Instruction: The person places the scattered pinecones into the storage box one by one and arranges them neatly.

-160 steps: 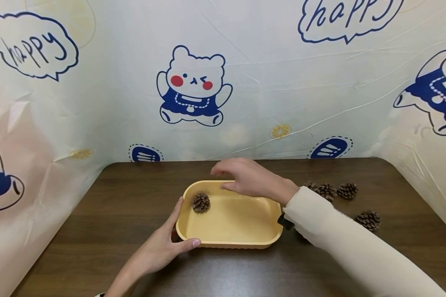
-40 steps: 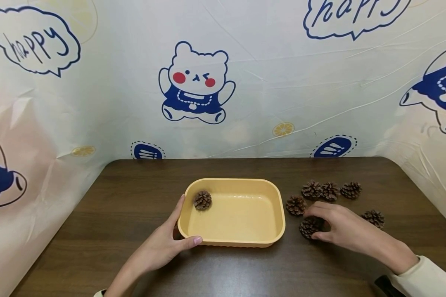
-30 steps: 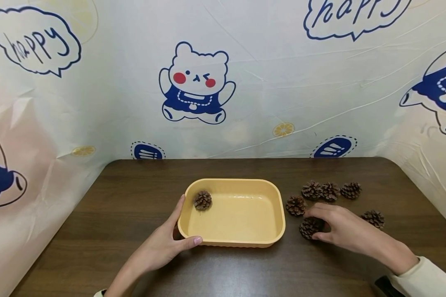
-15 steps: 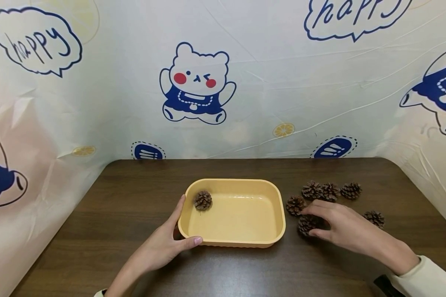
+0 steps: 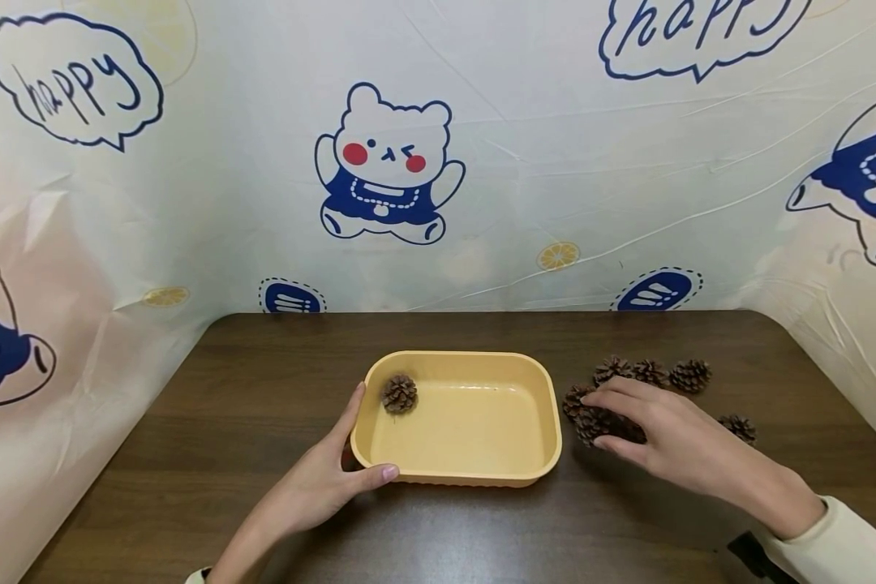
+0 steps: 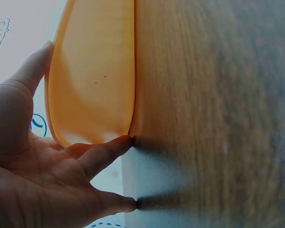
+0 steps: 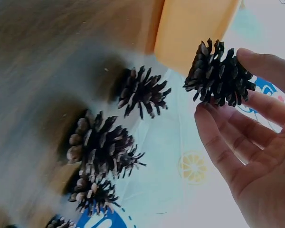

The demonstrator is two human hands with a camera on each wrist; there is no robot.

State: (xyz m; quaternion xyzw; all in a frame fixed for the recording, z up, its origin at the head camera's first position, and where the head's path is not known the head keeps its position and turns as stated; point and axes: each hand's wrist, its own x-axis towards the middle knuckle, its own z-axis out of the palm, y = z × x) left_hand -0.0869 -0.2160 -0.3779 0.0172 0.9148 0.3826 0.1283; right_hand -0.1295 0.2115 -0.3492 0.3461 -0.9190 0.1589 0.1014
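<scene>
In the head view my left hand [image 5: 317, 483] rests against the near left corner of a yellow plastic tub [image 5: 467, 478], thumb along the front wall and index finger along the left side. The left wrist view shows the fingers spread, fairly straight, against the tub's end [image 6: 95, 57], two fingertips down at the table. To the right of the tub, my right hand [image 5: 679, 438] holds a brown pine cone [image 7: 216, 73] between thumb and fingers. Another pine cone [image 5: 399, 394] lies inside the tub at its left end.
Several more pine cones lie right of the tub: one [image 5: 573, 399] close to its wall, a row behind the right hand ending in a cone [image 5: 689, 375], and one [image 5: 739, 427] beyond the wrist. A printed backdrop [image 5: 511, 195] rises behind the dark wooden table [image 5: 277, 389].
Earlier my right hand was over the tub, then came down at the cone. Now that hand has shifted slightly left and back with the cone. The left hand stays at the tub.
</scene>
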